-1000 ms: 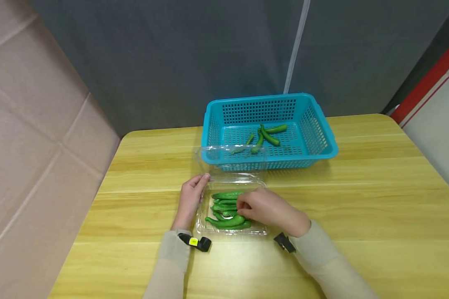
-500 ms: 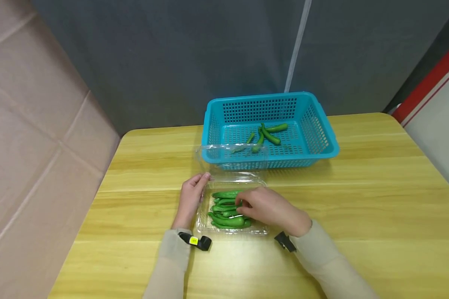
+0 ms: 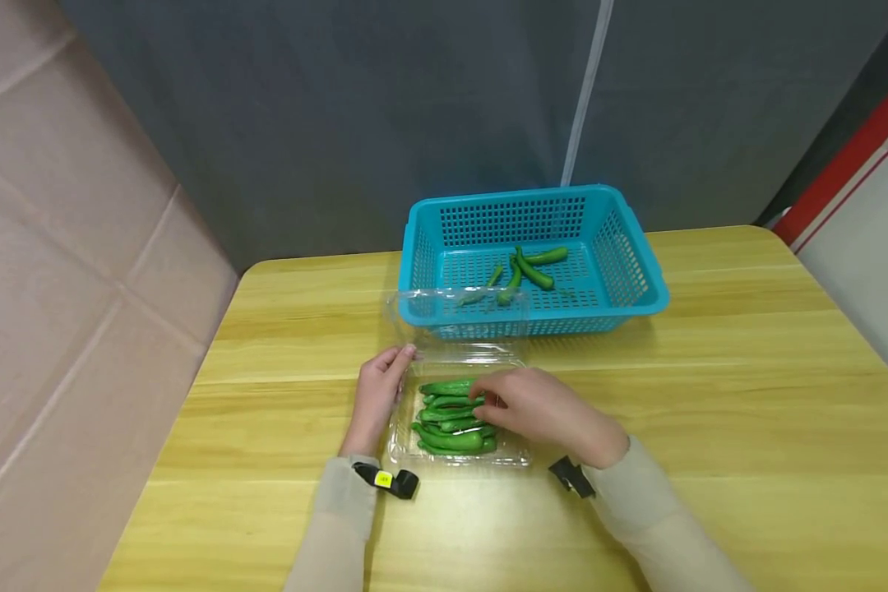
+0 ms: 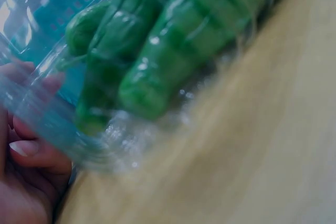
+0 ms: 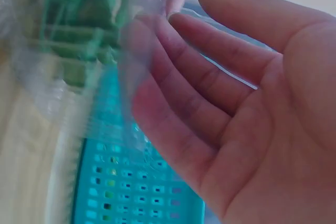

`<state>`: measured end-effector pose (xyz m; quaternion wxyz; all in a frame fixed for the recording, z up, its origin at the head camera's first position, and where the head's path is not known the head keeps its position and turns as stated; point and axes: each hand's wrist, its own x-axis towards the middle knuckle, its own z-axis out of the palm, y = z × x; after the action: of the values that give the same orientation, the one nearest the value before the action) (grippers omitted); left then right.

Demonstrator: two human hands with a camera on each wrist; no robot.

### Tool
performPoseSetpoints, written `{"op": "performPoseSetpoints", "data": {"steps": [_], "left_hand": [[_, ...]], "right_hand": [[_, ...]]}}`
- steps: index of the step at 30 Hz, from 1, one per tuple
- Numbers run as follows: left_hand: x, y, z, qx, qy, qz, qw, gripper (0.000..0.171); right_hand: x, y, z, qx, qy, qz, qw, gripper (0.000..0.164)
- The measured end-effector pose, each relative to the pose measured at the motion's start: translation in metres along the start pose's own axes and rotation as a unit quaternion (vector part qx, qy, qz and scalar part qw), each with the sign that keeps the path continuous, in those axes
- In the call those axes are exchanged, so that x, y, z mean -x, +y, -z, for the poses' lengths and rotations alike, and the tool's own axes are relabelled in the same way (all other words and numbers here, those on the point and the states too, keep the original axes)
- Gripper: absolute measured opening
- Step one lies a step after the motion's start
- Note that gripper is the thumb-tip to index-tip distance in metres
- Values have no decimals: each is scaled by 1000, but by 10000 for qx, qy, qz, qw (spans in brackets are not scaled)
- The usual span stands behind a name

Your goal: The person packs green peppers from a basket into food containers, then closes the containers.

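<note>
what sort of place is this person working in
Probably an indoor workspace, though which kind isn't certain: a wood-grain table stands before a dark grey backdrop and holds a blue basket and clear container of green peppers.

L grip (image 3: 377, 388): fingers (image 3: 381, 359) curled, thumb (image 3: 405, 353) fwd; R grip (image 3: 538, 409) loosely curved, thumb apart; both forearms (image 3: 647, 506) angled inwd.
</note>
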<state>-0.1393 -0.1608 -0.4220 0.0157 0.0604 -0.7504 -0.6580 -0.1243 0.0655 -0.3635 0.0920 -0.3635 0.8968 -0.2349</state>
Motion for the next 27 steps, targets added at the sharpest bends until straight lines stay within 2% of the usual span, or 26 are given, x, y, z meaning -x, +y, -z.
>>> {"op": "performPoseSetpoints", "data": {"steps": [9,14,21,27], "left_hand": [[0,0,0,22,-11,50,10000,35],[0,0,1,14,-28,88,10000,36],[0,0,1,-29,-25,75,10000,37],[-7,-13,4,65,-56,147,9999,42]], "right_hand": [[7,6,16,104,256,-125,9995,8],[12,15,26,23,387,-99,9992,10],[20,24,41,73,463,-331,9984,11],[28,30,54,-92,559,-724,9958,12]]}}
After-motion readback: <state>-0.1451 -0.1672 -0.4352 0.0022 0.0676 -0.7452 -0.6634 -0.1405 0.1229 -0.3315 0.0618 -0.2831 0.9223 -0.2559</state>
